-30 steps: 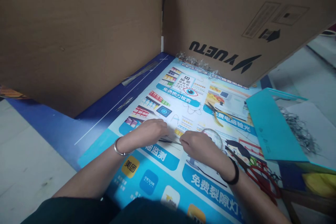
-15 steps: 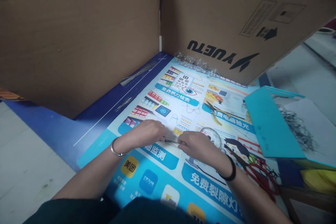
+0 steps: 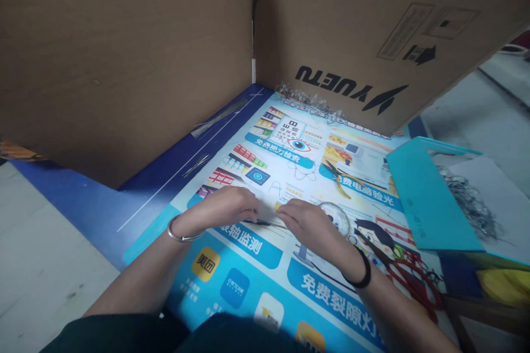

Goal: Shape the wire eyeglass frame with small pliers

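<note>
My left hand (image 3: pixel 232 205), with a silver bangle at its wrist, is closed with the fingers curled down. My right hand (image 3: pixel 308 222), wearing a black band, is closed in a pinch close beside it. A thin, dark wire (image 3: pixel 268 224) runs between the two hands, low over the printed sheet. Its ends are hidden by my fingers. Just beyond my right hand lies a round loop of wire (image 3: pixel 348 216). Yellow-handled pliers (image 3: pixel 343 185) lie farther off, and red-handled scissors (image 3: pixel 416 281) rest by my right forearm.
Cardboard panels (image 3: pixel 165 38) stand upright behind the printed sheet (image 3: pixel 165 231). Thin wire strands (image 3: pixel 195 165) lie at left. Tangled wire scraps (image 3: pixel 308 100) sit along the back panel. At right, an open turquoise box (image 3: pixel 433 204) holds more tangled wire (image 3: pixel 472 201).
My left hand has shifted slightly left and its fingers have loosened a little. The right hand has moved slightly left, its fingers less tightly curled. The other things stay where they were.
</note>
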A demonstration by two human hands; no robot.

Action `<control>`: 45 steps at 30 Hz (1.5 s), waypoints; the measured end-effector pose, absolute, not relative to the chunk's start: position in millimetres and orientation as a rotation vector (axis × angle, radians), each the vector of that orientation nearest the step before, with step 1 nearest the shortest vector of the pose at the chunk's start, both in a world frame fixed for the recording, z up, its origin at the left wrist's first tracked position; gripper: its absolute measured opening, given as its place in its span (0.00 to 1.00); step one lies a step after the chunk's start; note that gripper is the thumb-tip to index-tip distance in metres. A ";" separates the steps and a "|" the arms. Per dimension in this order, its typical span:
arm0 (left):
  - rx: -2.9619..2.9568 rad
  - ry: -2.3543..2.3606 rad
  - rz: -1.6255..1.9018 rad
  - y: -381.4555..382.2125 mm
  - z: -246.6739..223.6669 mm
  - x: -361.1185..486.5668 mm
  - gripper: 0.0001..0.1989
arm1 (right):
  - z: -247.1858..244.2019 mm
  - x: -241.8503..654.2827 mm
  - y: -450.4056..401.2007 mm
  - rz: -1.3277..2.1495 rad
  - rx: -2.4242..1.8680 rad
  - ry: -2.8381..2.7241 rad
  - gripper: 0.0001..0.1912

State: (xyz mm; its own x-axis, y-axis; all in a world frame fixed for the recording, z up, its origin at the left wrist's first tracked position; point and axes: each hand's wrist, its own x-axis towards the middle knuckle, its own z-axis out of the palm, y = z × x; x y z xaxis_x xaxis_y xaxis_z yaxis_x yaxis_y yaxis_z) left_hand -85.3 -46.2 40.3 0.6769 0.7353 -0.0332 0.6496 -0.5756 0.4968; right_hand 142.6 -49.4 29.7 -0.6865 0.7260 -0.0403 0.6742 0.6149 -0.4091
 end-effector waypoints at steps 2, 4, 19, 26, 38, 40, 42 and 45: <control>2.446 1.063 0.269 -47.3 36.8 -80.3 0.08 | 26.2 140.3 -51.5 0.591 -1.130 -2.734 0.14; 2.474 1.035 0.303 -48.0 33.3 -76.4 0.08 | 21.2 138.6 -53.3 0.523 -1.137 -2.788 0.13; 2.859 1.166 0.178 -56.9 25.0 -46.3 0.06 | 23.0 136.1 -54.3 0.219 -1.338 -2.874 0.08; 2.856 1.318 0.117 -50.9 26.4 -27.7 0.05 | 20.8 137.7 -45.8 0.263 -1.560 -2.783 0.10; 2.530 1.580 0.191 -37.3 15.5 -21.2 0.09 | -5.1 152.1 -23.7 0.983 -1.421 -2.089 0.08; 2.379 1.575 0.307 -36.2 16.8 -22.1 0.09 | -9.2 150.7 -23.3 1.208 -1.373 -1.888 0.05; 2.207 1.537 0.449 -35.3 16.7 -23.3 0.08 | -12.3 148.4 -23.8 1.449 -1.325 -1.653 0.04; 1.925 1.476 0.592 -34.3 12.6 -25.6 0.06 | -14.5 144.9 -25.9 1.659 -1.272 -1.381 0.11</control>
